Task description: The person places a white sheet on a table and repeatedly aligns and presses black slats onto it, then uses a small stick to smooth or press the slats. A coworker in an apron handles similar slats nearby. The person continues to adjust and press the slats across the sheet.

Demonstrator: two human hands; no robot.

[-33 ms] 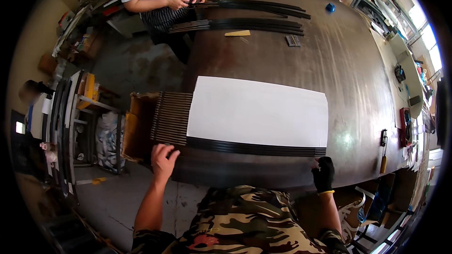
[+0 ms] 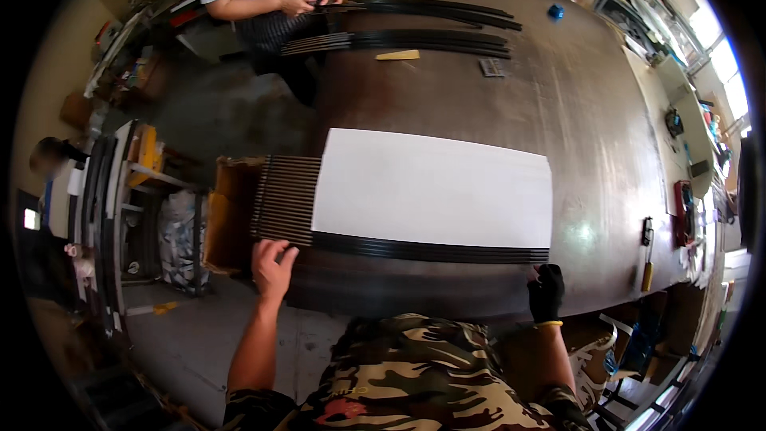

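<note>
Many slender black rods (image 2: 431, 252) lie side by side on the tabletop (image 2: 598, 144), partly under a white sheet (image 2: 431, 187). Left hand (image 2: 273, 268): unclenched, just beside their brownish ends. Gloved right hand (image 2: 546, 293): near the opposite ends, grip indiscernible.

Bare table (image 2: 471, 112) lies between the white sheet (image 2: 431, 190) and the far black bundle (image 2: 431, 43), giving a wide crossing lane; a tan wedge (image 2: 397, 55) and a small grey item (image 2: 491, 68) obstruct its far side. Right of the sheet, passage is free up to the yellow-handled tool (image 2: 647, 259). On the near side, a bare band runs between the black strips (image 2: 431, 252) and the table's front edge, limited at right by the gloved right hand (image 2: 547, 290). At left, a cardboard box (image 2: 226, 227) stands beside the brown rod ends (image 2: 285, 199), restricting low access.
</note>
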